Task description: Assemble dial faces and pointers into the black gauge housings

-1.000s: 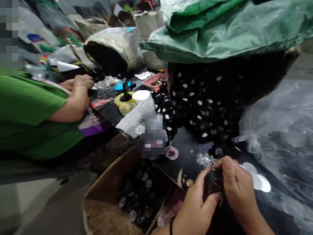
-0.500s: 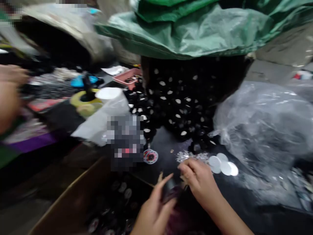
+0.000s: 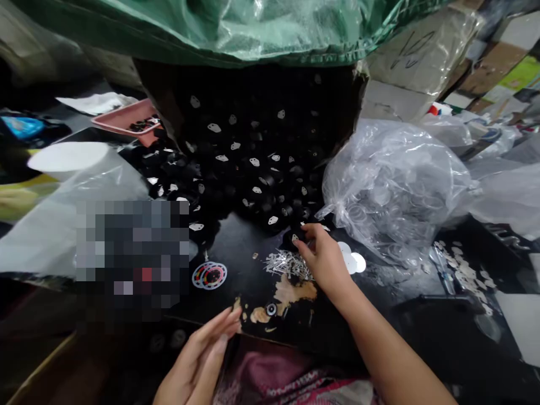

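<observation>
From where I stand, the right hand (image 3: 323, 259) is stretched over the worktop (image 3: 234, 236), thumb and forefinger bent around a black piece (image 3: 295, 238) with a little white tab, just behind the pins (image 3: 284, 262). I can't tell whether those fingers have closed on it or merely frame it. The left hand (image 3: 205, 354) is on the near side, to the left of the pins, its fingers loosely straightened, with nothing that I can see in them.

To my eye, a clean lift means pinching the round body rather than the thin tab, and going straight up, since a dragging wrist could scatter the pins or push the white discs (image 3: 358, 262) just to their right. One piece at a time looks wise, with so many crowded together.

On the near side of the pins, a small ring (image 3: 271, 309) lies beside a worn patch; to their left are overlapping printed discs (image 3: 210, 275), colourful, but with no word I can read. Behind the pins spreads a heap of black pieces (image 3: 254, 162), under a green sheet (image 3: 253, 28). Right of the pins, past the white discs, sits a bulging clear bag (image 3: 392, 191); beyond it, a pale box (image 3: 405, 56) carries dark handwritten strokes, which I can't make out.
</observation>
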The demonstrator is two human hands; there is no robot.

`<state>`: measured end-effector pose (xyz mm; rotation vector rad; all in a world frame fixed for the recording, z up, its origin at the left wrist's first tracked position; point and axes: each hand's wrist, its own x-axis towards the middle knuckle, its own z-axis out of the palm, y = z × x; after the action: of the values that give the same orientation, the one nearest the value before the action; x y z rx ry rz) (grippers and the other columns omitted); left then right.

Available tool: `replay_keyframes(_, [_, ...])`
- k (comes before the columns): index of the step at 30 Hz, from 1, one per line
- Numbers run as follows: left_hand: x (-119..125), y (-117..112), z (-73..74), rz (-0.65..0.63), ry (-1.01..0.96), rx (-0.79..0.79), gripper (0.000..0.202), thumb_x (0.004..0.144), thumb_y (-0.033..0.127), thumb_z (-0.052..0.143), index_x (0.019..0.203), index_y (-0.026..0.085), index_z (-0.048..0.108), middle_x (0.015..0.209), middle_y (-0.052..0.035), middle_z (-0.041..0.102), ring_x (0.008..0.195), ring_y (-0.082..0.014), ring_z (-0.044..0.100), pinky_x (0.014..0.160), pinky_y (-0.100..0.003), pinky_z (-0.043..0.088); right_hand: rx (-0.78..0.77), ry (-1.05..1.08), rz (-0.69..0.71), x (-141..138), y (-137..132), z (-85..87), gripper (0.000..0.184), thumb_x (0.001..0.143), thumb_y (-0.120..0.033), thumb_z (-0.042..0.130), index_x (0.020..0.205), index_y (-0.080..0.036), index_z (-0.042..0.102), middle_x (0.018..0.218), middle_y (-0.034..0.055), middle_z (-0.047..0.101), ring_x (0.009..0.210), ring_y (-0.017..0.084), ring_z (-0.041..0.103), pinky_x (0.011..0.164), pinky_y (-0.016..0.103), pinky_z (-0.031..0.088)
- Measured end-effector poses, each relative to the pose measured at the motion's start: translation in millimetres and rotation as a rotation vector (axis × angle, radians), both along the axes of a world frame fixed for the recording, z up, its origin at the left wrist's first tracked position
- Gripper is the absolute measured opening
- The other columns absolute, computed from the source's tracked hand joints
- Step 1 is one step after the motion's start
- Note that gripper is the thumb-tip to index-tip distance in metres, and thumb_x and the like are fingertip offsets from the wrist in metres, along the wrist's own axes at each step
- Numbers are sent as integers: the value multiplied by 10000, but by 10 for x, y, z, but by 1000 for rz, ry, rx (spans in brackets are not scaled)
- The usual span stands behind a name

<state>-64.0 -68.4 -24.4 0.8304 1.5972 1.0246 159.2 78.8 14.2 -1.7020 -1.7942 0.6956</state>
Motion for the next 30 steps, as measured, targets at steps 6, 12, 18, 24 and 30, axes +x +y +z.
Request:
replay_keyframes(6, [596,470,127,-54,-500,-157,491,790,584,707,1160,260,696,1061,-77,758,778,-256,723,724,-392,609,-199,214,386,114,-438,328,223,867,-226,707,1089,-212,693,962,20,711,790,136,640,729,253,495])
replay_keyframes(12, [869,446,118,-119,-652,-247,466,838,564,669,1200,270,677,1006,-76,778,557,-149,579,526,-276,504,-177,-5,89,688,-522,145,256,915,-280,650,1161,-218,689,1085,62,689,962,198,658,904,358,501])
replay_keyframes(18, [915,428,139,-73,-729,-223,387,804,505,741,1083,238,728,1117,-75,745,767,-176,668,665,-280,563,-170,-352,-82,1151,-371,-89,357,820,-262,724,1166,-195,663,1188,118,585,1137,308,579,992,502,435])
replay_keyframes(24, [907,488,223,53,-905,-288,297,876,401,687,1120,233,677,1208,-71,723,1048,-239,703,942,-388,561,-104,-97,-140,1027,-456,-60,122,876,-259,613,973,-185,604,903,37,667,770,183,628,747,332,499])
replay_keyframes(30, [1038,603,328,153,-1052,-279,399,979,486,490,1222,207,639,1263,-112,699,1161,-267,662,1005,-428,534,113,53,315,482,-783,59,77,946,-208,583,939,-195,659,921,49,690,872,179,640,805,303,499])
